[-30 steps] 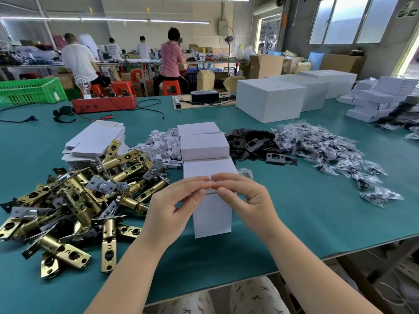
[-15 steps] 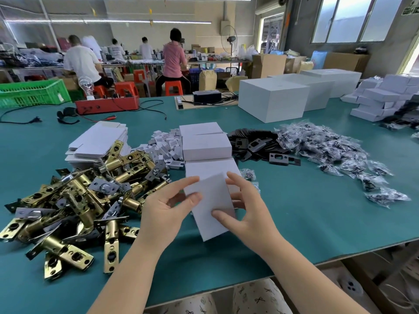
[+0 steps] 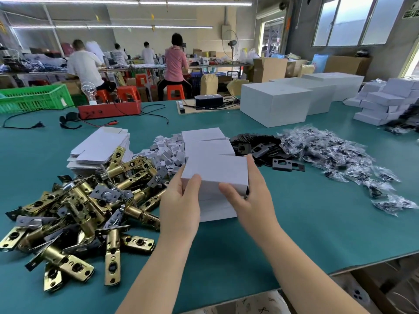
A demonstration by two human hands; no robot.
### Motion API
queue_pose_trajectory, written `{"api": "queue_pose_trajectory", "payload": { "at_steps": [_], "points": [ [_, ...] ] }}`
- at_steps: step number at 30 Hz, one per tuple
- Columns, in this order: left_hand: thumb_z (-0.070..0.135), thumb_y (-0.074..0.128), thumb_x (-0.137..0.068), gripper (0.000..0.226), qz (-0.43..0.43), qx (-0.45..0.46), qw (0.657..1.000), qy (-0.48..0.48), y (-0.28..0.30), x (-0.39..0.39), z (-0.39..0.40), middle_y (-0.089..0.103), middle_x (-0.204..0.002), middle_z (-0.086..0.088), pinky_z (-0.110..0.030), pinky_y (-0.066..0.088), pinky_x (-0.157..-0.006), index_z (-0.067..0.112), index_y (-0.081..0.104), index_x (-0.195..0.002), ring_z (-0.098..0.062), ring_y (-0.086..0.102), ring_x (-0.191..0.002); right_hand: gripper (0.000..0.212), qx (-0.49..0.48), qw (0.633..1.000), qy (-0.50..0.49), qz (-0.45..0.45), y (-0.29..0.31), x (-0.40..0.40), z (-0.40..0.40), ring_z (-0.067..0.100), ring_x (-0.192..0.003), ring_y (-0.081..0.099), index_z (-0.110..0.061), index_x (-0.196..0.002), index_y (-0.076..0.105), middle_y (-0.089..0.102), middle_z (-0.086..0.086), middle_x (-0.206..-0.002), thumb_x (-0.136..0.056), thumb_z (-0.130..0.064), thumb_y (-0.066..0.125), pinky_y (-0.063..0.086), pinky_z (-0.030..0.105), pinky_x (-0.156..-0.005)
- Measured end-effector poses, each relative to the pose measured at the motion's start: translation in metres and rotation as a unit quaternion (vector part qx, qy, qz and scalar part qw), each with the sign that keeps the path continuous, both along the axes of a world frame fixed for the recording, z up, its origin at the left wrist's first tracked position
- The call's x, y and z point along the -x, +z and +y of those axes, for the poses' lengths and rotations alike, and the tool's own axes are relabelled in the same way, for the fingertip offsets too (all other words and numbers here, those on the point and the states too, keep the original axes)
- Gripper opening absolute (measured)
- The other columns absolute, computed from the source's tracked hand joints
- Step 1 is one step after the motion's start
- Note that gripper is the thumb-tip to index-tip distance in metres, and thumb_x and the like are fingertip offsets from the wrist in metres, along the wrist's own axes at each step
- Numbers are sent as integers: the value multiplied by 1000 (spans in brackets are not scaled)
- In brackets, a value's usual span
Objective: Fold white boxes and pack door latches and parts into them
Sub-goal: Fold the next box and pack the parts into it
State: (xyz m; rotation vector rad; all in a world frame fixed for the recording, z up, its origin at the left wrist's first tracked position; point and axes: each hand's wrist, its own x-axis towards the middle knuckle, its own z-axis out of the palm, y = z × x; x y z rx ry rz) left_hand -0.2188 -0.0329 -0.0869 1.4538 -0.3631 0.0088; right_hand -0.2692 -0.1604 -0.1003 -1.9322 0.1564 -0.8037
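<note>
Between both hands [image 3: 181, 200] [image 3: 249, 200], white box [image 3: 215, 171] hides their fingertips.

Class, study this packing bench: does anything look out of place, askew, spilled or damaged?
Nothing looks damaged. The brass door latches lie in a loose tangled heap, and the bagged parts sprawl across the green table, but both seem to be working stock. Both hands, left hand and right hand, hold a white box.

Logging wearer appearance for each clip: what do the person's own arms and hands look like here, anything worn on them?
Both forearms are bare up to the frame's lower edge, with no sleeves in view. The left hand and right hand wear no gloves, and no watch, bracelet or ring shows. Nails look short and unpainted.
</note>
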Motion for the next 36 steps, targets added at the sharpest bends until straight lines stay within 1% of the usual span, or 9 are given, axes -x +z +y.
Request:
{"api": "queue_pose_trajectory", "payload": {
  "at_steps": [5,10,13,15,20,25,29,32,36],
  "points": [
    [45,37,-88,57,-49,-132,990,-8,-4,-1,-4,59,-123,-3,-49,43,-103,31,45,-143,-22,51,-120,82,-88,996,-10,32,-9,-11,-16,-10,-71,45,-50,-140,26,39,-29,-76,-67,-68,59,38,7,-63],
    [27,43,-101,37,-21,-125,992,-4,-11,0,-4,62,-110,21,-25,46,-86,57,48,-120,3,55,-105,88,-82,995,-10,49,-14,-20,-20,-12,-55,45,-40,-148,21,46,-35,-52,-75,-66,63,34,3,-54],
    [25,46,-99,37,3,-113,994,-13,-12,0,-5,62,-108,26,-15,41,-76,54,48,-123,8,56,-100,85,-96,993,21,58,-11,-23,-18,-18,-68,53,-39,-147,22,56,-36,-72,-73,-63,58,37,1,-62],
    [26,47,-98,44,6,-119,993,-21,-12,-1,-5,61,-116,21,-18,43,-83,41,43,-139,5,55,-106,59,-128,990,39,49,-12,-24,-20,-20,-83,56,-44,-134,34,61,-30,-99,-84,-48,66,39,-1,-66],
    [37,52,-86,69,-3,-158,986,-47,-10,2,-4,53,-133,15,-37,38,-109,31,27,-150,-4,46,-126,40,-168,983,58,55,-12,-28,-21,-35,-85,44,-60,-111,34,50,-56,-88,-95,-31,56,35,-7,-66],
    [43,47,-87,53,3,-130,987,-95,-6,-2,2,56,-125,23,-30,42,-100,47,35,-138,4,51,-116,66,-232,967,90,58,-20,-25,-20,-10,-130,35,-48,-144,28,39,-34,-140,-82,-61,46,26,34,-115],
    [49,46,-84,68,17,-116,984,-134,-5,-2,3,48,-136,21,-28,36,-106,41,23,-148,5,45,-124,73,-229,968,92,48,-21,-26,-18,-8,-131,36,-50,-142,33,42,-33,-140,-73,-73,43,26,39,-116],
    [45,45,-94,43,46,-102,982,-154,1,-5,8,58,-125,25,-23,41,-95,46,40,-136,9,53,-113,63,-236,967,95,32,-24,-29,-18,-2,-131,40,-52,-137,40,46,-26,-140,-78,-72,38,29,40,-113],
    [33,48,-98,29,24,-152,988,28,25,-37,18,63,-109,17,-25,45,-84,26,58,-125,4,57,-101,54,-271,958,90,7,-22,-31,-15,-9,-111,55,-55,-124,54,60,-25,-125,-77,-74,34,38,29,-94]
  ]
}}
